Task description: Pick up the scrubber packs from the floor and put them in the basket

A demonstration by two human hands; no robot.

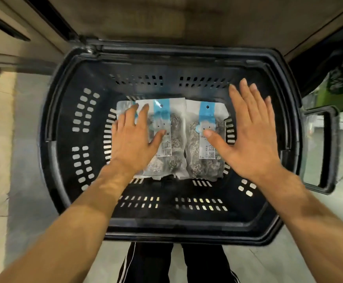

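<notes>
I see the scrubber packs (170,137) lying in the basket (68,139), my left hand (132,139) and right hand (252,137) flat-fingered above them, holding nothing; task looks done.

Left part of the left scrubber pack (167,139) covered by the left hand (132,142); a further pack edge (123,108) under it, count unclear. Small label print unreadable. Basket handle (323,150) smeared by blur. Both forearms and the dark trousers (176,262) cut by the bottom edge.

Three clear plastic scrubber packs with blue header strips (205,137) lie in one black slotted plastic basket (68,139); two bare hands (131,139) show.
</notes>
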